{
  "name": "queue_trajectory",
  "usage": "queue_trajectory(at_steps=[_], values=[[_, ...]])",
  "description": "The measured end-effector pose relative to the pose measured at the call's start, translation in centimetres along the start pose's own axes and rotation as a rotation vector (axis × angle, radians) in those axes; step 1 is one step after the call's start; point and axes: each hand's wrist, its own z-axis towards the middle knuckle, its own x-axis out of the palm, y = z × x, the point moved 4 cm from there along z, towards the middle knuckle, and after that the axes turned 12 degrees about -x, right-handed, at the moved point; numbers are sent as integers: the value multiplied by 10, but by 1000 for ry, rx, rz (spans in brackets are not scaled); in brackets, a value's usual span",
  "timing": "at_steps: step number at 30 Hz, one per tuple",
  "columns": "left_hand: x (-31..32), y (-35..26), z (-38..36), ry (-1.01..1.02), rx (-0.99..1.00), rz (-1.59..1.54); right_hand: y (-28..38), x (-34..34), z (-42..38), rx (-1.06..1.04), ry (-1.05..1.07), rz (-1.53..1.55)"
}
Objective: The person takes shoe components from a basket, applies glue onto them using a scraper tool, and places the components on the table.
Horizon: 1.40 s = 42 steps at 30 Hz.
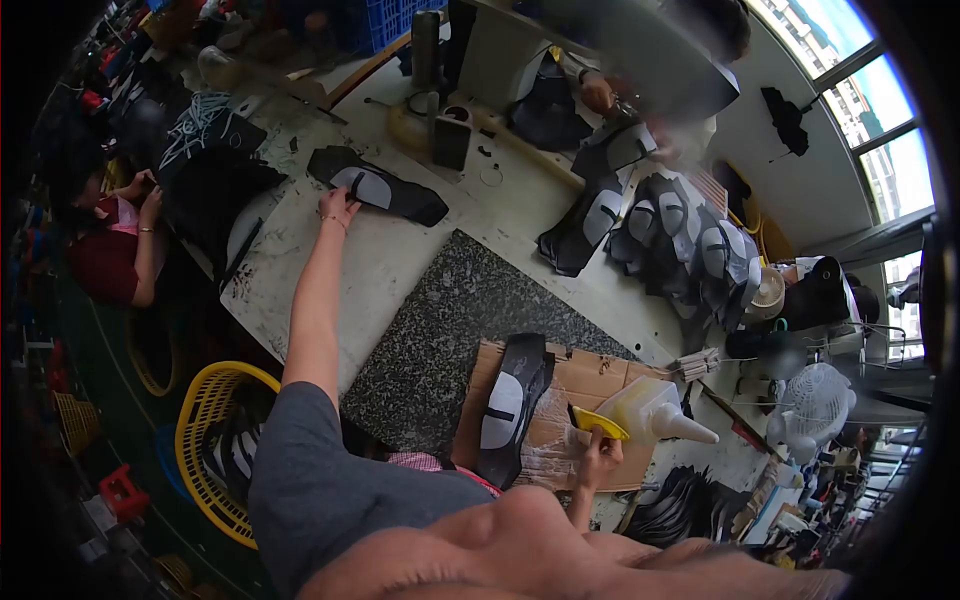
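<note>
My left hand (340, 207) reaches far out over the table, its fingers closed on the near edge of a flat black cut piece with a light grey patch (375, 188). Close to my body, my right hand (598, 458) grips a yellow scraper (603, 421) with a dark edge. Under it lies a smeared cardboard sheet (550, 445). A second black piece with a grey patch (502, 410) rests on the cardboard, left of the scraper. Just right of the scraper, a translucent squeeze bottle (645, 408) with a pointed nozzle lies on its side.
A speckled dark slab (450, 310) covers the table's middle. Similar black and grey pieces (680, 230) are heaped at the back right. Another person's hand (598, 92) works beside a machine. A seated person (110, 235) is at left, above a yellow basket (190, 440).
</note>
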Motion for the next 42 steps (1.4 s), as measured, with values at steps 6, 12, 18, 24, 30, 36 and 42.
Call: queue_trajectory(at_steps=[6,12,18,24,30,36,42], values=[[-12,-16,5,-51,-90,-16,-27,-60,-42,136,-371,-67],[21,64,-196,385,140,533,-56,-65,-57,-37,-328,-420],[-15,224,-353,809,-172,973,-86,-56,-57,58,-297,-333],[-21,272,-393,900,-244,871,-61,-11,-46,222,-255,329],[-20,269,-397,761,-159,883,18,99,22,-452,88,-28],[-18,274,-394,772,-190,806,-10,115,49,-457,289,109],[-22,277,-387,829,-326,763,-36,67,3,-47,501,502]])
